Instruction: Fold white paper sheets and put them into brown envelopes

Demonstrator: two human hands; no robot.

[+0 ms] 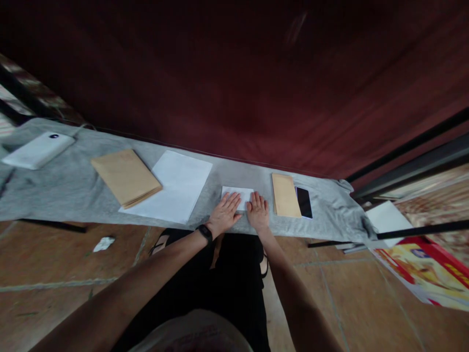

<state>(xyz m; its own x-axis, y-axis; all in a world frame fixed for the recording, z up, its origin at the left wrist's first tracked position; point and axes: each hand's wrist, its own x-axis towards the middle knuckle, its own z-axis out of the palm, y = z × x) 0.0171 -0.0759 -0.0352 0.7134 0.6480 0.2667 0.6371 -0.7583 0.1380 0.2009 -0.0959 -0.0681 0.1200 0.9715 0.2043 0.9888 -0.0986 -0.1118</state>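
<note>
A small folded piece of white paper (243, 195) lies flat on the grey cloth in front of me. My left hand (225, 211) rests on its left part, fingers stretched out. On its right edge lies my right hand (258, 211), palm down with the fingers extended. To the left are larger white sheets (183, 178), partly covered by a stack of brown envelopes (126, 177). A smaller pile of brown envelopes (286, 195) sits just right of my right hand, against a dark-screened phone (304, 202).
Grey cloth (249, 172) covers the narrow tabletop, with a dark red curtain (234, 88) behind it. A white power bank-like device (39, 150) with a cable is at the far left. Black metal bars (410, 159) and a colourful box (428, 271) stand at right.
</note>
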